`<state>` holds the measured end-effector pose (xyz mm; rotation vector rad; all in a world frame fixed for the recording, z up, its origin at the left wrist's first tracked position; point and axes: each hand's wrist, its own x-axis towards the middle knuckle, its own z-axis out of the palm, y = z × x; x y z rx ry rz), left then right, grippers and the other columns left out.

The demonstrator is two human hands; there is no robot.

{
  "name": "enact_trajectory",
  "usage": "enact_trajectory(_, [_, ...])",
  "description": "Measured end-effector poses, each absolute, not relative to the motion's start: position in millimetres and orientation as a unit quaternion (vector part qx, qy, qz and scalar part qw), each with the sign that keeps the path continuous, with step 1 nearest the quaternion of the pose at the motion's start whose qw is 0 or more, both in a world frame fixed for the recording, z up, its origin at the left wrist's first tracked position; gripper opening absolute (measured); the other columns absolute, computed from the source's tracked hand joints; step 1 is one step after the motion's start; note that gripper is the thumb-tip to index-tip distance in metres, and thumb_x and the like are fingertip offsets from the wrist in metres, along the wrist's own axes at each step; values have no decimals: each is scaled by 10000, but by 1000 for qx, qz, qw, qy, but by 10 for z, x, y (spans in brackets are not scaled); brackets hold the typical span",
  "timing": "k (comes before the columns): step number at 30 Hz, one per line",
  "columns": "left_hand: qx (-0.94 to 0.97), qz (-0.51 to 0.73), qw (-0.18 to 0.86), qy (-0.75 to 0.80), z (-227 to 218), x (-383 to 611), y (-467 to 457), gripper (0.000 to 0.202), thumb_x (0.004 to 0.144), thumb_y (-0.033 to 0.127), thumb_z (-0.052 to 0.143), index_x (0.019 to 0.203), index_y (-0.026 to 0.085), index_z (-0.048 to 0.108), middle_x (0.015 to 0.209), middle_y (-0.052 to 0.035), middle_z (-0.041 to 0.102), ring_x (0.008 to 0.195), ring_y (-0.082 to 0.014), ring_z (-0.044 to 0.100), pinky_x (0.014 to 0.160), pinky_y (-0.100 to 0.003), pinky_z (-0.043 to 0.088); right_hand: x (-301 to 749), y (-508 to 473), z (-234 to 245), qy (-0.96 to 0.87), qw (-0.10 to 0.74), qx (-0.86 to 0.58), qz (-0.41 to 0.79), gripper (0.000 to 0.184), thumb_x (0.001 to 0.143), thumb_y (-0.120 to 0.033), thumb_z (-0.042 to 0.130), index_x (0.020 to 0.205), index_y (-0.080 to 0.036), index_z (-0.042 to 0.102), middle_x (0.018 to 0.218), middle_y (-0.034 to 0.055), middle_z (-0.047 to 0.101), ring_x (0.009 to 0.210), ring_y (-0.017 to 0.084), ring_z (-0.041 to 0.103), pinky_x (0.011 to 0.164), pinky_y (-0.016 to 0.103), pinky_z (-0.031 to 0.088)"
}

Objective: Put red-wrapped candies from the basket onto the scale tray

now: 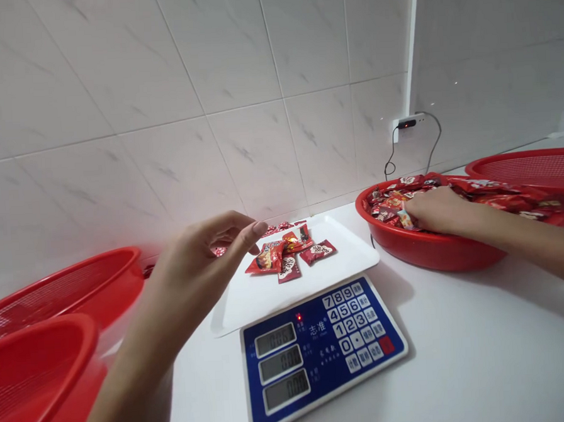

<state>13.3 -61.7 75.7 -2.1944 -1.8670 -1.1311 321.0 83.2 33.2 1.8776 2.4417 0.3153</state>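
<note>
Dipping right hand [436, 209] among packets [486, 186] in red basin [421, 252], cannot tell whether grasping any; hovering left hand [212, 243], curled but released, beside sachets [269, 259] on scale tray [348, 251].

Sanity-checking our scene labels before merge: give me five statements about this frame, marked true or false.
1. The right hand reaches into the round red plastic basin. True.
2. Both hands are in that basin. False: the left hand is outside it, near the flat white rectangular tray.
3. Small red wrapped packets lie on the tray. True.
4. A small red light glows on the blue-and-white electronic scale. True.
5. All the scale's keys are white. False: one square key is red.
</note>
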Motion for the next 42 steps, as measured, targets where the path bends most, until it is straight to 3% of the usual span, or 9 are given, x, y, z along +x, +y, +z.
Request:
enact_trajectory(10, [-710,-377,32,-593,750,164,-647,319,856,557,561,782,280,699,697,30,698,670,-134,648,578,-190,463,3386,925,346,783,43,618,56,185,780,-160,584,897,-176,727,949,113,714,913,259,610,769,358,344])
enact_trajectory(13, [-713,-376,35,-591,743,175,-637,307,865,534,561,776,276,700,689,34,691,660,-130,636,583,-196,458,3427,872,478,757,-69,649,38,315,786,-179,611,1087,-151,700,1024,122,705,926,243,613,730,321,390])
enact_trajectory(18, [-717,-372,35,-589,747,196,-623,309,881,515,553,758,270,694,684,33,683,662,-128,626,604,-201,461,3081,646,686,787,-305,524,-115,303,760,-304,707,1030,-168,711,974,70,723,885,211,632,763,304,438])
enact_trajectory(21, [-716,-372,27,-591,750,200,-639,296,874,528,564,757,288,692,683,41,684,667,-125,632,584,-187,455,2605,480,590,870,-225,379,-223,311,747,-315,711,1036,-202,721,987,48,723,897,209,640,767,302,459])
enact_trajectory(24, [-708,-377,26,-597,753,186,-668,289,867,545,573,771,301,694,696,44,691,683,-126,642,566,-182,451,2215,391,409,908,-187,331,-175,335,774,-280,680,1092,-177,705,1060,95,703,962,246,628,805,343,464])
enact_trajectory(28, [-704,-392,33,-592,760,164,-689,280,871,530,583,774,295,700,706,40,695,684,-124,646,612,-181,472,2117,417,303,841,-389,373,-42,402,867,-241,580,1267,-206,604,1310,104,588,1216,279,511,970,431,409])
enact_trajectory(33, [-711,-393,26,-582,764,168,-681,283,881,500,592,776,263,704,695,36,693,674,-115,647,596,-177,465,2245,573,459,656,-649,385,-35,385,918,-156,389,1273,-171,537,1333,135,558,1209,224,528,953,378,437])
enact_trajectory(38, [-710,-393,37,-583,743,178,-667,270,888,497,590,767,283,701,683,58,683,671,-96,639,613,-166,458,2320,488,704,558,-701,404,-186,581,892,-84,233,1468,-144,280,1467,131,408,1327,203,440,954,370,434])
enact_trajectory(42, [-708,-388,44,-588,722,200,-649,260,883,497,597,758,293,698,675,63,676,676,-102,640,614,-170,456,2428,328,805,600,-661,409,-187,636,935,-153,171,1525,-388,155,1427,41,433,1381,239,370,887,435,486])
